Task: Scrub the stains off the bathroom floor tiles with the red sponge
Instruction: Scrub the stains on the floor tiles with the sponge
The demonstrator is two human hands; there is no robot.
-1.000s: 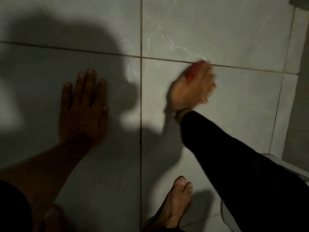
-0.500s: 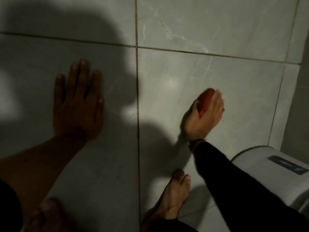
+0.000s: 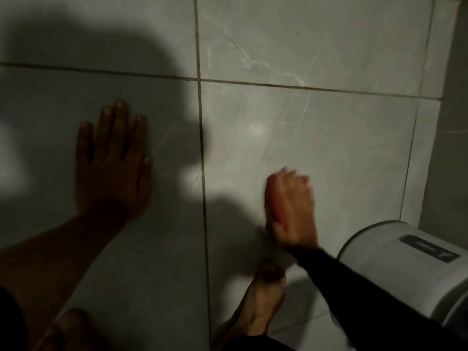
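The red sponge [image 3: 276, 198] is pressed onto a pale grey marbled floor tile [image 3: 329, 138], mostly covered by my right hand [image 3: 293, 209], which grips it; only its left red edge shows and the hand is motion-blurred. My left hand [image 3: 114, 163] lies flat, fingers spread, on the shadowed tile [image 3: 50, 110] left of the vertical grout line [image 3: 202, 173]. It holds nothing.
A white rounded container [image 3: 405, 269] with a dark label sits at the lower right, close to my black-sleeved forearm [image 3: 359, 295]. My bare foot [image 3: 263, 300] rests just below the right hand. A grey wall [image 3: 450, 148] runs along the right. My shadow covers the left tiles.
My right hand has dragged the sponge from the horizontal grout line down toward me across the tile. The left hand has stayed planted. The view has tilted, bringing the white container in.
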